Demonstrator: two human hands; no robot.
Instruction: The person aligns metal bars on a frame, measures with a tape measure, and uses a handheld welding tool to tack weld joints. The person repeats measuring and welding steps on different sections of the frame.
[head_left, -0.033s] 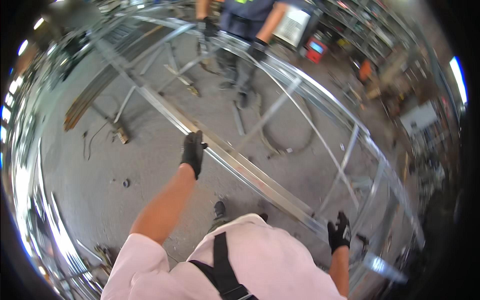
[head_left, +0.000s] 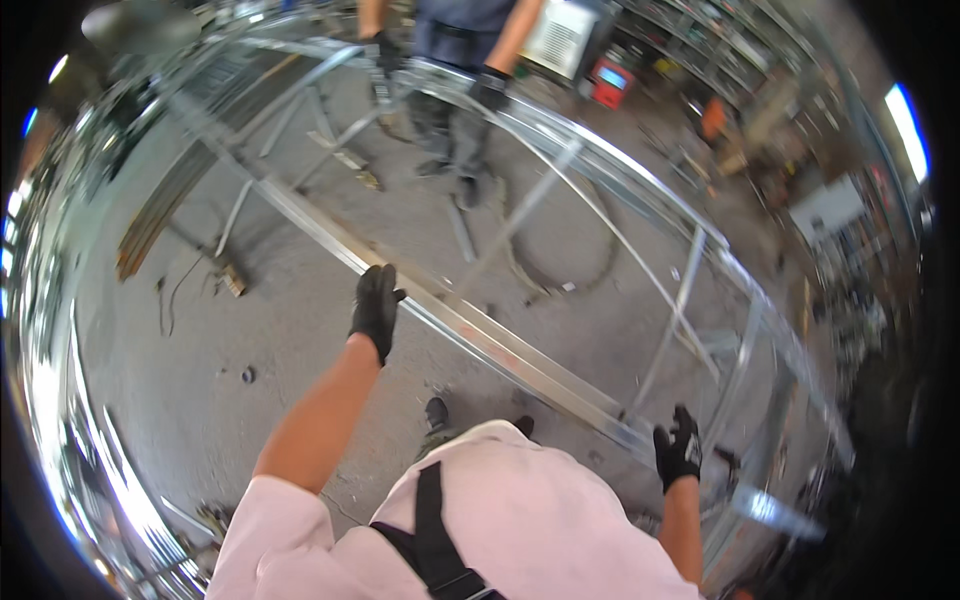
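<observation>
A long trussed frame of shiny metal channels and cross braces stretches diagonally across the view. My left hand point(head_left: 376, 312), in a black glove, is closed over the edge of its near beam point(head_left: 480, 335), its fingertips hidden against the metal. By that beam's right end is my right hand point(head_left: 680, 445), also gloved, with fingers apart and nothing seen between them. Across the frame, a co-worker's gloved hands point(head_left: 490, 90) are at the far beam point(head_left: 600, 140); only the co-worker's body and arms show.
Rusty brown bars point(head_left: 165, 205) lie at the far left. A hose loop point(head_left: 590, 285) rests on the concrete floor beneath the frame. A red machine point(head_left: 610, 84) stands behind the co-worker. Cluttered shelves point(head_left: 700, 50) line the far right; shiny metal lengths point(head_left: 95, 430) lie at the left.
The view has shifted slightly, so the frame and co-worker appear a little further left and up. Both my hands keep their places along the near beam.
</observation>
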